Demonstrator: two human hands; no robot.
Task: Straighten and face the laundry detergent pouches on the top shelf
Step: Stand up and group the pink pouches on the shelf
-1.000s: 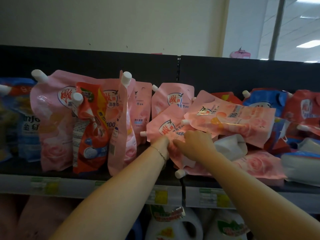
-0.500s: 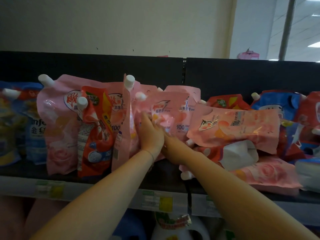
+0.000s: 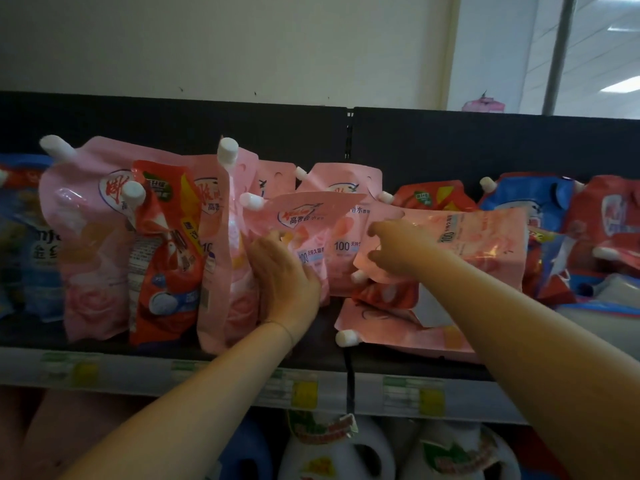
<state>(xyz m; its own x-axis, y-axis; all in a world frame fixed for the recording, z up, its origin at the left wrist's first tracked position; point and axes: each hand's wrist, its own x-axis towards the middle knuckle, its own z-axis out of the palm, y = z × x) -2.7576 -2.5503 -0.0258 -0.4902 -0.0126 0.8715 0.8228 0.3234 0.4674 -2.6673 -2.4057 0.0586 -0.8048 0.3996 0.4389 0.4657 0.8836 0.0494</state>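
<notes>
Pink, red and blue detergent pouches with white spouts crowd the top shelf point(image 3: 173, 355). My left hand point(image 3: 284, 275) presses flat against an upright pink pouch point(image 3: 304, 223) at the shelf's middle, steadying it against the standing row. My right hand point(image 3: 394, 251) grips the left end of a pink pouch lying sideways point(image 3: 485, 237) on a heap. Under it lie a red pouch point(image 3: 384, 296) and another flat pink pouch point(image 3: 398, 334). A tall pink pouch point(image 3: 90, 244) and a red one point(image 3: 166, 265) stand at the left.
A dark back panel point(image 3: 433, 143) closes the shelf behind. Blue and red pouches point(image 3: 540, 206) pile up at the right, blue ones point(image 3: 31, 244) at the far left. Price labels point(image 3: 301, 393) line the shelf edge. White jugs point(image 3: 332, 452) stand on the shelf below.
The pink pouch that both hands lifted from the heap now stands upright under my left hand. My right hand left it and moved right onto the sideways pink pouch.
</notes>
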